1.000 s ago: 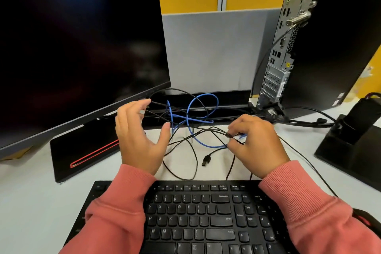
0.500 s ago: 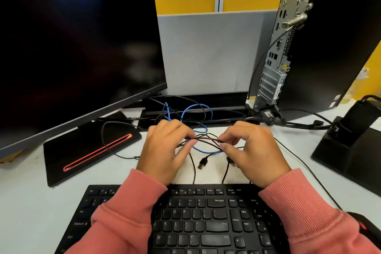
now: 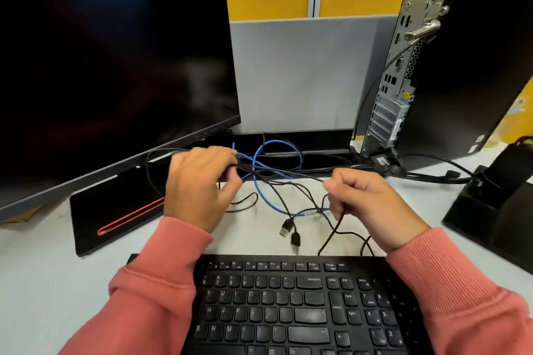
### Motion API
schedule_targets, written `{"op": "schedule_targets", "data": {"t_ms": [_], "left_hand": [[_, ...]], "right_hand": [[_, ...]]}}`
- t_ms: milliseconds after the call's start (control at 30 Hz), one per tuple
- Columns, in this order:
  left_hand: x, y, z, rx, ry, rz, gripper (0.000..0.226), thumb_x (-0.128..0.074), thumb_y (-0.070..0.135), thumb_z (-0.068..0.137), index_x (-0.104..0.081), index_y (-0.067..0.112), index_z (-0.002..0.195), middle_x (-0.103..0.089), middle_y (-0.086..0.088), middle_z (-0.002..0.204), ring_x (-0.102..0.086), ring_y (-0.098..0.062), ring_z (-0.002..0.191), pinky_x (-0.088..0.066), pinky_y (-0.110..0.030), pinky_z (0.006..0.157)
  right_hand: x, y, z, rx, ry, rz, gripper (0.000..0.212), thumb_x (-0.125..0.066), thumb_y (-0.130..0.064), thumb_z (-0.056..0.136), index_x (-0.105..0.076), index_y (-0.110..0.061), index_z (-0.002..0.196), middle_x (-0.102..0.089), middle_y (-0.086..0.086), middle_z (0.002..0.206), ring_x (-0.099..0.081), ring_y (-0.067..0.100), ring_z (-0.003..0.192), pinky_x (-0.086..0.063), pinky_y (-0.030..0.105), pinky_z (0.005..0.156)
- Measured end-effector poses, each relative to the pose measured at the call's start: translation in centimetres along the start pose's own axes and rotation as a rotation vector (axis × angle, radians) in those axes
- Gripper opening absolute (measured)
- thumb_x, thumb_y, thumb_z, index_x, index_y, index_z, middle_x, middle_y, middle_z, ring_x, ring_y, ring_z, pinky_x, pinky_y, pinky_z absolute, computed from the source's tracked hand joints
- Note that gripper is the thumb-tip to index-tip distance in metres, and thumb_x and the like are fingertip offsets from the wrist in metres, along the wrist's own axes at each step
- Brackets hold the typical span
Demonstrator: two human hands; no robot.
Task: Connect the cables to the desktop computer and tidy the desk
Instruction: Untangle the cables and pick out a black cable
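Observation:
A tangle of thin black cables (image 3: 284, 179) and a blue cable (image 3: 259, 190) lies between the keyboard (image 3: 291, 305) and the monitor. My left hand (image 3: 199, 184) grips a bunch of black and blue cables at the left of the tangle. My right hand (image 3: 366, 204) pinches a thin black cable, stretched taut toward the left hand. Two loose black USB plugs (image 3: 290, 232) lie just behind the keyboard. The desktop computer (image 3: 450, 78) stands at the right with its rear ports (image 3: 395, 86) facing me.
A large dark monitor (image 3: 109, 66) fills the left, its black base (image 3: 115, 210) with a red stripe beneath it. A black stand (image 3: 496, 204) sits at the right edge. Thicker black cables (image 3: 432, 176) run from the computer's foot. A grey partition stands behind.
My hands have pulled apart, left hand moving left and up, right hand moving right, stretching a black cable between them. The USB plugs now lie uncovered behind the keyboard.

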State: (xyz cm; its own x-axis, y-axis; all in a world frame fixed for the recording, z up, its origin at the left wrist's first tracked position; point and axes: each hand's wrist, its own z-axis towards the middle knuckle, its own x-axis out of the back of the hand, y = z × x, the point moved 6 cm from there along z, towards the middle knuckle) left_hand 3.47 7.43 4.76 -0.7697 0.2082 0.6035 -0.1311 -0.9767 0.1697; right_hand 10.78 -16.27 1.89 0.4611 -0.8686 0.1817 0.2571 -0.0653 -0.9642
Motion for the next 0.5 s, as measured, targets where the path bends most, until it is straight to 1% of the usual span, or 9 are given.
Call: {"op": "schedule_targets", "data": {"t_ms": [67,133,167,233,267,333,400,433,500], "left_hand": [[0.3,-0.7,0.3,0.07,-0.036,-0.042,0.009,-0.061,0.023,0.095,-0.069,0.019,0.094,-0.072,0.008,0.09,-0.059,-0.015,0.086,-0.035,-0.031,0.084],[0.2,-0.9,0.6,0.14,-0.089,-0.191,0.009,-0.061,0.026,0.099,-0.065,0.021,0.094,-0.068,0.011,0.083,-0.058,-0.009,0.081,-0.04,-0.03,0.078],[0.2,-0.9,0.7,0.161,-0.107,-0.296,0.008,-0.063,0.024,0.1,-0.064,0.021,0.092,-0.066,0.011,0.08,-0.059,-0.008,0.078,-0.044,-0.032,0.076],[0.5,0.0,1.2,0.167,-0.13,-0.457,0.009,-0.064,0.02,0.099,-0.064,0.02,0.091,-0.063,0.007,0.076,-0.06,-0.014,0.075,-0.049,-0.035,0.073],[0.6,0.7,1.5,0.155,-0.137,-0.511,0.009,-0.063,0.021,0.099,-0.065,0.021,0.091,-0.061,0.005,0.074,-0.058,-0.015,0.073,-0.049,-0.037,0.071],[0.8,2.5,2.1,0.121,-0.161,-0.59,0.008,-0.065,0.02,0.099,-0.068,0.02,0.092,-0.058,0.001,0.07,-0.055,-0.017,0.068,-0.047,-0.037,0.067],[0.5,4.4,2.7,0.046,-0.215,-0.617,0.007,-0.067,0.019,0.097,-0.072,0.018,0.093,-0.061,0.003,0.07,-0.055,-0.014,0.067,-0.046,-0.031,0.065],[0.2,5.2,3.0,0.0,-0.246,-0.616,0.006,-0.068,0.019,0.097,-0.074,0.017,0.094,-0.062,0.007,0.072,-0.057,-0.011,0.068,-0.045,-0.026,0.066],[-0.4,6.2,3.3,-0.075,-0.288,-0.598,0.006,-0.07,0.017,0.095,-0.075,0.016,0.094,-0.063,0.013,0.074,-0.059,-0.006,0.071,-0.044,-0.023,0.067]], "right_hand": [[0.5,1.2,0.3,-0.033,0.094,-0.126,0.04,-0.06,-0.025,0.098,-0.049,-0.017,0.061,-0.052,0.004,0.054,-0.052,0.019,0.053,-0.045,0.034,0.062],[0.8,1.7,0.4,-0.038,0.165,-0.269,0.032,-0.056,-0.022,0.101,-0.052,-0.016,0.07,-0.053,-0.001,0.053,-0.054,0.022,0.051,-0.048,0.04,0.063],[0.9,1.6,0.4,-0.031,0.19,-0.341,0.027,-0.054,-0.02,0.101,-0.056,-0.019,0.074,-0.053,-0.002,0.052,-0.055,0.024,0.051,-0.049,0.04,0.062],[0.8,1.1,0.5,-0.031,0.201,-0.486,0.022,-0.051,-0.015,0.101,-0.063,-0.028,0.088,-0.057,-0.002,0.054,-0.06,0.022,0.055,-0.05,0.033,0.061],[0.7,0.8,0.6,-0.039,0.189,-0.551,0.025,-0.05,-0.013,0.101,-0.064,-0.031,0.094,-0.061,-0.001,0.058,-0.062,0.02,0.06,-0.05,0.031,0.063],[0.1,-0.2,1.0,-0.037,0.152,-0.64,0.039,-0.048,-0.004,0.097,-0.062,-0.039,0.109,-0.066,-0.003,0.076,-0.064,0.016,0.08,-0.052,0.03,0.071],[-0.8,-2.5,1.2,0.036,0.111,-0.65,0.052,-0.053,0.0,0.09,-0.057,-0.04,0.123,-0.065,-0.009,0.096,-0.062,0.007,0.094,-0.047,0.022,0.077],[-1.3,-3.8,1.3,0.088,0.09,-0.616,0.055,-0.057,-0.001,0.087,-0.054,-0.038,0.128,-0.064,-0.012,0.105,-0.06,0.003,0.1,-0.046,0.02,0.082],[-2.2,-5.9,1.2,0.205,0.059,-0.58,0.059,-0.062,-0.01,0.083,-0.05,-0.035,0.134,-0.059,-0.013,0.12,-0.056,0.003,0.114,-0.045,0.023,0.092]]}}
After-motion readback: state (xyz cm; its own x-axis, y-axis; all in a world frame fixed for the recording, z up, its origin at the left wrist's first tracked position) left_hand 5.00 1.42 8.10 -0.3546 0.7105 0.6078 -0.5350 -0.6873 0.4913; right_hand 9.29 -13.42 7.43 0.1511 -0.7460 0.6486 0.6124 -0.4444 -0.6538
